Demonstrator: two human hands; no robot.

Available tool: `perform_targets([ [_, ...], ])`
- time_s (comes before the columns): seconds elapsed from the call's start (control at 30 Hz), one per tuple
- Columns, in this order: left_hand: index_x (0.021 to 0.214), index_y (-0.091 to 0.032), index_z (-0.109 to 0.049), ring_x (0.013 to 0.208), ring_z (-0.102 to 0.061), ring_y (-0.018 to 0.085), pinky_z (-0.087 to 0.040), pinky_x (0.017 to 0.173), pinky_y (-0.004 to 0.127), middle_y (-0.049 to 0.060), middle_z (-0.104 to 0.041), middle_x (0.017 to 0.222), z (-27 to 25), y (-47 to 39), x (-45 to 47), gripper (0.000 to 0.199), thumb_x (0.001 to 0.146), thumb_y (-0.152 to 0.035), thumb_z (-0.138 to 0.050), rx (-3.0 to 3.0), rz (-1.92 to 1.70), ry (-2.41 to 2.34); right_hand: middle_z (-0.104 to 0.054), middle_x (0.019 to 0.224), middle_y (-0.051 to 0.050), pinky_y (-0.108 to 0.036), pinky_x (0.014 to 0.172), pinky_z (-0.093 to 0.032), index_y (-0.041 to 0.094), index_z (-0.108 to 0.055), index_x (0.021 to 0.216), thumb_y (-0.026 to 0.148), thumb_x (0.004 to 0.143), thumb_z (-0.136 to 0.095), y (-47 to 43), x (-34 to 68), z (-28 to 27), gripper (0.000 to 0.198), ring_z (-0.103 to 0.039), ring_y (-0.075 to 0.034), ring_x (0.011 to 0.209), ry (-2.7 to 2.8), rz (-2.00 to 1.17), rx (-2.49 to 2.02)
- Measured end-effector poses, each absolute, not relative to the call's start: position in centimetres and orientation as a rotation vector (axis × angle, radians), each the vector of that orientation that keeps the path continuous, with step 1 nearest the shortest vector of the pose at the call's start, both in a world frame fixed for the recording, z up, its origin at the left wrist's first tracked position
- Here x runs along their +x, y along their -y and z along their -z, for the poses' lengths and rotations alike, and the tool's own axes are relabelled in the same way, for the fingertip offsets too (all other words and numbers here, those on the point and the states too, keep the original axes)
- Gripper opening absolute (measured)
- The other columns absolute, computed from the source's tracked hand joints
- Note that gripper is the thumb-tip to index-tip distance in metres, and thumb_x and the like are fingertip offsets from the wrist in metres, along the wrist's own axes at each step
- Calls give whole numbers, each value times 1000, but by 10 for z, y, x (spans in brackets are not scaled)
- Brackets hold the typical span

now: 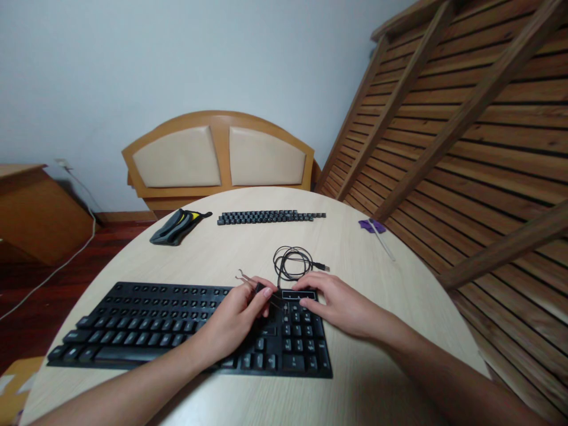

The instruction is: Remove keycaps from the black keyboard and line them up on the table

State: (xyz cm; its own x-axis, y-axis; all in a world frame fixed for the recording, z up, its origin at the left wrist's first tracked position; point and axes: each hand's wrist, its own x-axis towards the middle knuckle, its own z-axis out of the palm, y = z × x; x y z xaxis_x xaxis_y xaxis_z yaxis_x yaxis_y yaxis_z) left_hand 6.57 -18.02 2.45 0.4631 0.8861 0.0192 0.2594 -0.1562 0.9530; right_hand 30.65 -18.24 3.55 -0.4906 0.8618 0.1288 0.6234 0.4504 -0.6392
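Observation:
A black keyboard lies near the front of the table. Its upper rows are stripped of keycaps, while the lower rows and number pad still carry theirs. Above the keyboard's right part, my left hand grips a wire keycap puller; thin hooked wires stick out past the fingers on one side and point toward the number pad on the other. My right hand rests on the keyboard's top right corner, thumb and fingers apart, holding nothing I can see.
Removed keycaps stand in rows at the back of the round table. A coiled USB cable lies behind the keyboard. Grey-black gloves are at the back left; a purple cloth and a thin whitish stick are at the right.

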Motion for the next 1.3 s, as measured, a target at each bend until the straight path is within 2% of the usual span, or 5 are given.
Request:
perform_targets([
  [0.33,94,-15,-61,64,-54,15,-43,63,28,1,-58,71,-36,186,64,32,98,-38,-38,1922,-765,-1083,-69,112,-5,-37,94,-46,24,-69,111,24,90,-64,181,295,-26,22,-61,-20,105,2226,-746,-1175],
  [0.53,92,-15,-59,63,-52,15,-41,63,28,-2,-55,67,-35,183,66,31,98,-38,-39,1921,-707,-1062,-71,99,-4,-37,90,-47,22,-71,98,21,87,-65,188,291,-35,13,-61,-19,97,2242,-581,-1059],
  [0.73,93,-16,-62,64,-52,14,-42,65,26,-2,-57,71,-34,184,67,25,95,-33,-45,1919,-728,-990,-69,98,-5,-35,88,-48,19,-71,95,24,78,-75,195,286,-39,18,-59,-20,97,2345,-588,-1055],
  [0.93,95,-17,-64,65,-51,14,-42,65,26,-1,-60,77,-36,186,66,24,95,-33,-47,1916,-663,-991,-68,99,-5,-35,90,-48,20,-72,95,24,79,-73,196,286,-35,17,-59,-21,99,2366,-571,-1048],
  [1.3,109,-16,-59,69,-49,15,-42,67,28,-3,-50,73,-29,186,64,34,100,-41,-36,1778,-672,-938,-69,101,-5,-35,91,-48,21,-75,98,25,83,-71,199,283,-27,16,-60,-20,100,2335,-543,-1047],
])
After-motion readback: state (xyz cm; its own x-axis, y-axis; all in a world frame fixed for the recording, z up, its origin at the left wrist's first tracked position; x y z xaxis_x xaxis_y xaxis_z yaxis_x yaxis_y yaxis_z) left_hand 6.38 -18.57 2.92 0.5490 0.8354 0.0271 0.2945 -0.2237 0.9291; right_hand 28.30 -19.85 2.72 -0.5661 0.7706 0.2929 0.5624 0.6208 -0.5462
